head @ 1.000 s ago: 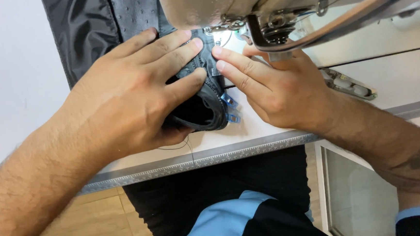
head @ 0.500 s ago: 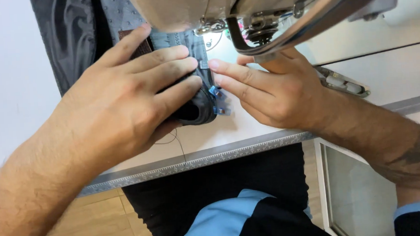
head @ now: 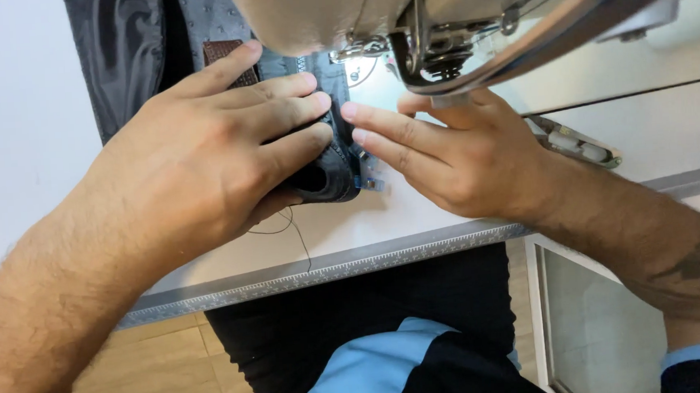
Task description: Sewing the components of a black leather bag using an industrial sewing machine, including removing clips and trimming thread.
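Note:
My left hand [head: 210, 156] lies flat on a folded piece of dark grey fabric [head: 328, 173] and presses it onto the white sewing table [head: 368, 228]. The fingertips of my right hand [head: 453, 154] touch the fabric's right edge, beside a small blue tab [head: 369, 179]. Both hands sit just in front of the sewing machine head [head: 436, 21], whose presser foot [head: 361, 54] is above the fabric. A brown patch [head: 221, 50] shows on the cloth past my left index finger.
More dark fabric [head: 127, 56] trails off the table's far left. A loose black thread [head: 291, 228] lies near the table's ruler-marked front edge [head: 330, 266]. A metal part [head: 577, 142] lies on the table at right. Wooden floor shows below.
Both hands and the fabric have slid slightly toward me and left under the machine head, and the brown patch has come into view past my left index finger.

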